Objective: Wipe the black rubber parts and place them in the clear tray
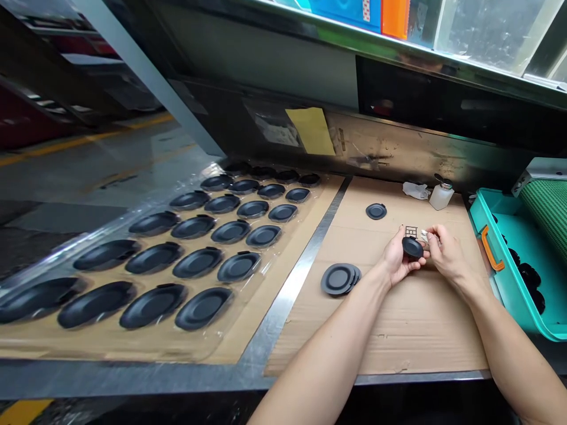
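My left hand [397,257] holds a black rubber disc [412,247] tilted up between fingers and thumb. My right hand [446,252] is at the disc's right edge, its fingertips pinching a small white piece [424,236]. Just above the hands, a small printed grid mark [411,232] lies on the cardboard sheet [390,333]. A stack of similar discs [339,279] sits left of my left hand. One single disc [376,211] lies farther back.
To the left, a clear plastic film [261,307] covers rows of black discs on cardboard, beyond a metal strip [283,301]. A white bottle [442,195] and a white cloth [415,190] stand at the back. A teal bin [491,230] holding black parts sits right.
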Available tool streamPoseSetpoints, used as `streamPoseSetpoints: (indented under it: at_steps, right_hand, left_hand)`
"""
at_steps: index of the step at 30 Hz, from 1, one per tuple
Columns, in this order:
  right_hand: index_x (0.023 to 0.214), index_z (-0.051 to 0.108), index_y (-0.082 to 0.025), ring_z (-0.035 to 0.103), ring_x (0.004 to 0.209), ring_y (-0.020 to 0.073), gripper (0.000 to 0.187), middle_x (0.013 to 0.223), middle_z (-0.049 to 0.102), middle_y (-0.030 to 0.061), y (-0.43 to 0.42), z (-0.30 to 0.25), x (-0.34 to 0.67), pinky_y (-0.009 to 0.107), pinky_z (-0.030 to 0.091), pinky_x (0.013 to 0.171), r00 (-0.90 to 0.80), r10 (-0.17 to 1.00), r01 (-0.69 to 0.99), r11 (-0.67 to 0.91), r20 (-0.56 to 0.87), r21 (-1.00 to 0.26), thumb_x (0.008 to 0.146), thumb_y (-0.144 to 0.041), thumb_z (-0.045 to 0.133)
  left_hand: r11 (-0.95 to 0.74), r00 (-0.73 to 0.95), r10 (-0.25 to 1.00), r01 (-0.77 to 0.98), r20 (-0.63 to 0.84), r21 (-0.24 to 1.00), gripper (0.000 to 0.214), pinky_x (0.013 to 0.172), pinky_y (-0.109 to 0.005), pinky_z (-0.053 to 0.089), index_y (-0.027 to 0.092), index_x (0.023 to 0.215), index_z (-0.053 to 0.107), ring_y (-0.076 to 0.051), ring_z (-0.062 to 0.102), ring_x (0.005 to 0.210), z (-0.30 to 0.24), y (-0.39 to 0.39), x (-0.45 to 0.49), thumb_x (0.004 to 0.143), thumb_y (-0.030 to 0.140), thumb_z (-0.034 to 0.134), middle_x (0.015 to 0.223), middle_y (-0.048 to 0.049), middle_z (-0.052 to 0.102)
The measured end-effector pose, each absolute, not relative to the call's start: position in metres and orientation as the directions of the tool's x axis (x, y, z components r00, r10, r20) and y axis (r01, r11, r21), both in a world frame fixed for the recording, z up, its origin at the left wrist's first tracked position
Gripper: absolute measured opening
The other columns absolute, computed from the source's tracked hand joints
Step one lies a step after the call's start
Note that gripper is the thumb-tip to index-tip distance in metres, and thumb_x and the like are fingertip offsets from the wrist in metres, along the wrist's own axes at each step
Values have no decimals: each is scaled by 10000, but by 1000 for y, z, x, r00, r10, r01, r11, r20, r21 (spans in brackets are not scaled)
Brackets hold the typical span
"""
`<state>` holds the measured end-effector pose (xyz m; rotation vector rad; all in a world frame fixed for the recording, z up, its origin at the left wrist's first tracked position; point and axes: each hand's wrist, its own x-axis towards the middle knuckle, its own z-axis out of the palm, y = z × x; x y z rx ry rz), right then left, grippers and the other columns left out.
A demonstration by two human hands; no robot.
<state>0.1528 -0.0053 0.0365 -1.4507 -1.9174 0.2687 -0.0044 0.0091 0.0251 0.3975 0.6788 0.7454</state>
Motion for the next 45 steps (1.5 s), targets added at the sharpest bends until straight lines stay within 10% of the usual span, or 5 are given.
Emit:
streamPoseSetpoints:
  at_steps: [28,45]
  right_hand:
    - [848,618,-206,597,800,199,163,864,649,65,-9,34,151,290,430,716,-377,867,880,445,327,-164,935,-212,481]
    - [831,647,-212,586,749,174,211,854,662,54,-13,42,149,268,428,699,-362,872,868,444,329,-223,948,-230,472]
  left_hand:
    - [440,288,872,-109,-395,892,663,310,-199,345,152,642,562,-136,515,314,22,-2,18,1027,578,232,407,-51,547]
    - [368,275,907,-143,-320,919,648,312,-221,344,149,675,634,-162,527,311,13,-6,19,999,615,320,413,-83,573]
